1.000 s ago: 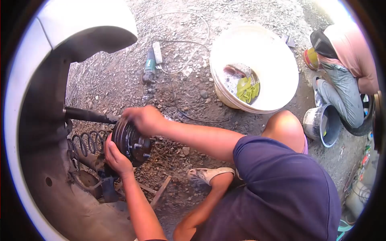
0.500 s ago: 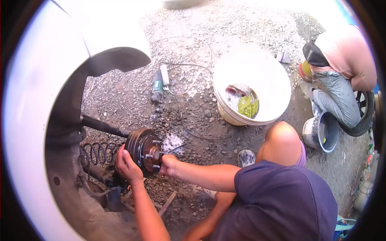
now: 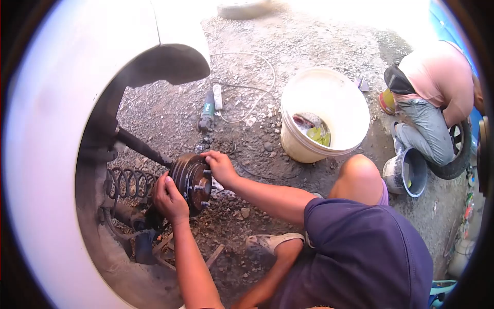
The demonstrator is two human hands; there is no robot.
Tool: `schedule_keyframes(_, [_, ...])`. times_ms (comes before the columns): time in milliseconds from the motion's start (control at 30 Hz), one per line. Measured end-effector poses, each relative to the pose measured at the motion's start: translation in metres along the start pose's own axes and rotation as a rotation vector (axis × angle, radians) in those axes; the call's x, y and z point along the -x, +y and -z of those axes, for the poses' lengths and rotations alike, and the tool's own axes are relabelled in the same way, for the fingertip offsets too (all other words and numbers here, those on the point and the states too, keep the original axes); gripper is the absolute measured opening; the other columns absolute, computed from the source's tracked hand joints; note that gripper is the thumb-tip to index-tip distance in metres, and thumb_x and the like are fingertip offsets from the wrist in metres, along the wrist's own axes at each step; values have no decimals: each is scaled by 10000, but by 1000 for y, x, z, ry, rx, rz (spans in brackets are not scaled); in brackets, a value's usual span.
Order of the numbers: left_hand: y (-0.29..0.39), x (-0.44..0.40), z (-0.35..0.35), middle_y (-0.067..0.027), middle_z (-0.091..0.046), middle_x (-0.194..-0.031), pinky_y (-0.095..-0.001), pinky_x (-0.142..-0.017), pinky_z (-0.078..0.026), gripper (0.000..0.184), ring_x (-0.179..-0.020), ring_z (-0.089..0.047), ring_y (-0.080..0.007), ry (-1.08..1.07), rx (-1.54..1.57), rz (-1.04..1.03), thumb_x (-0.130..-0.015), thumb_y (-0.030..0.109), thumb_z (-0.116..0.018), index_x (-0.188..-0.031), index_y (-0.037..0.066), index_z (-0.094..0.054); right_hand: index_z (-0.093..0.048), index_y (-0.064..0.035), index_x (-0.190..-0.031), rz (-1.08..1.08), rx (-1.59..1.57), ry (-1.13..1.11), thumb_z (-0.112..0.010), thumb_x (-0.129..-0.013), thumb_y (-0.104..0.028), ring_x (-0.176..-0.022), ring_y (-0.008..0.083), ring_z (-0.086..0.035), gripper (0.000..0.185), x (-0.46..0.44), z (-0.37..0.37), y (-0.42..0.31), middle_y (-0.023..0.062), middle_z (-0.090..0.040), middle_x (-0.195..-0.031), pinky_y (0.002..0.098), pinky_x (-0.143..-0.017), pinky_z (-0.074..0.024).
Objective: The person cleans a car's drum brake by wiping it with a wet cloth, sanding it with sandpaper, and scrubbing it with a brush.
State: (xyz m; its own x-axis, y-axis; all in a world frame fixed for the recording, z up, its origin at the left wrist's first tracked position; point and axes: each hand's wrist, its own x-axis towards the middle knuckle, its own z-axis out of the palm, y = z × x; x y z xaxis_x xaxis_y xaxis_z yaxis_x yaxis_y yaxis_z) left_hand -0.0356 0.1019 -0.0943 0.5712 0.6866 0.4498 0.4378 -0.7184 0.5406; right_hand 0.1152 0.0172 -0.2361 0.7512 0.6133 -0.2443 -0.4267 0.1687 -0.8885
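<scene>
A rusty brake drum (image 3: 197, 181) with wheel studs sits at the end of the axle, inside the wheel arch of a white car. My left hand (image 3: 172, 200) grips the drum's near left side, its fingers curled against the ribbed edge. At the upper right of the drum, my right hand (image 3: 220, 169) holds the rim, close to the studs. Some of its fingertips are hidden behind the rim. Left of the drum is a coil spring (image 3: 128, 184), and a dark bar (image 3: 143, 148) runs in from behind.
An angle grinder (image 3: 207, 110) with its cord lies on the gravel. A large white bucket (image 3: 301, 147) holds suds and a yellow-green cloth. At the right, a person (image 3: 437, 77) in pink crouches over a tyre (image 3: 458, 164) beside a smaller bucket (image 3: 395, 173). The car's fender (image 3: 56, 154) curves along the left.
My right hand has moved from the drum's lower right face up to its upper rim. My left hand stays on the drum's side. The whole view has shifted slightly.
</scene>
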Motion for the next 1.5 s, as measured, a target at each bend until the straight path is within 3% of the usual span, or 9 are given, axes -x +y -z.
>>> schedule_keyframes(133, [0, 0, 0, -239, -776, -1180, -499, -1001, -536, 393, -1114, -714, -444, 9, 4, -22, -1133, 276, -524, -1213, -28, -760, -763, 9, -1302, 100, 184, -129, -551, -1106, -24, -1177, 181, -708, 291, 5, 0, -38, 104, -798, -1228, 350, -1072, -545])
schedule_keyframes(267, [-4, 0, -1, -240, -781, -1210, -501, -1011, -543, 425, -1120, -728, -439, -29, 10, -1, -1150, 260, -469, -1236, -33, -765, -762, -17, -1267, 935, 570, -503, -650, -994, -66, -1312, 347, -714, 300, 47, -36, -117, 205, -764, -1323, 441, -1183, -527])
schedule_keyframes(400, [-5, 2, -4, -230, -783, -1258, -491, -1047, -539, 509, -1161, -728, -432, 21, 124, 14, -1164, 300, -392, -1253, -31, -768, -764, -47, -1241, 1152, 601, -519, -700, -940, -93, -1276, 359, -736, 311, 39, -30, -121, 183, -760, -1347, 462, -1124, -579])
schedule_keyframes(467, [-16, 3, -6, -228, -786, -1242, -499, -1070, -520, 508, -1190, -713, -437, 30, 17, -4, -1160, 300, -394, -1254, -19, -778, -769, -37, -1254, 528, 631, -357, -636, -973, -58, -1126, 398, -774, 311, 18, -17, -106, 208, -806, -1160, 439, -1034, -604])
schedule_keyframes(700, [0, 0, -1, -229, -786, -1198, -489, -1004, -536, 493, -1126, -723, -437, -11, 20, 15, -1151, 317, -418, -1225, -13, -777, -779, -12, -1285, -58, -172, -14, -559, -1150, -138, -983, 149, -696, 287, -3, -9, -5, 72, -793, -1108, 341, -920, -558])
schedule_keyframes(867, [-2, -1, -4, -214, -790, -1199, -488, -1000, -540, 481, -1123, -722, -430, -3, -27, 16, -1144, 316, -431, -1221, -8, -778, -799, -16, -1199, -127, -114, 29, -583, -1126, -153, -995, 165, -701, 267, 1, -1, 19, 97, -797, -1127, 371, -907, -565])
schedule_keyframes(1067, [-9, 0, -3, -217, -787, -1224, -490, -1022, -532, 468, -1153, -718, -438, -6, -31, 7, -1136, 311, -446, -1237, -5, -777, -734, 3, -1157, -835, -629, -41, -470, -1079, -106, -881, 341, -803, 296, 36, 1, 69, 174, -782, -1060, 553, -784, -673])
schedule_keyframes(1267, [-5, -1, 0, -227, -783, -1218, -488, -1009, -538, 469, -1142, -720, -438, 13, -19, 15, -1137, 306, -442, -1236, -14, -771, -806, 13, -1073, -45, -169, -3, -621, -1071, -115, -903, 193, -719, 226, -6, -4, -21, 85, -795, -1020, 384, -829, -579])
schedule_keyframes(1500, [-8, 5, -1, -177, -806, -1229, -439, -1045, -550, 550, -1153, -742, -321, 78, 307, 199, -1182, 346, -386, -1249, -36, -776, -760, -71, -1197, 1187, 646, -489, -716, -866, -44, -1241, 382, -724, 335, 76, -37, -104, 172, -764, -1305, 505, -1091, -577])
